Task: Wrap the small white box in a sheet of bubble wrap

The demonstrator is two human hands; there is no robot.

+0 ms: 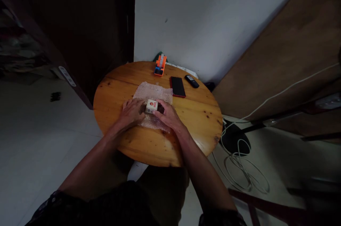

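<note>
A small white box (152, 104) with red and dark print sits over the middle of a sheet of bubble wrap (157, 91) on the round wooden table. My right hand (168, 115) has its thumb at the near side of the box and its fingers at the far side, holding it. On the box's other side, my left hand (131, 112) rests with fingers apart at the left edge of the wrap. Its fingertips come close to the box; whether they touch it I cannot tell.
On the wooden table (199, 116), an orange tape dispenser (160, 65) stands at the back. A dark phone with a red edge (177, 87) and a small black handset (191, 81) lie right of it. Coiled white cable (246, 172) lies on the floor at right. A wall rises behind.
</note>
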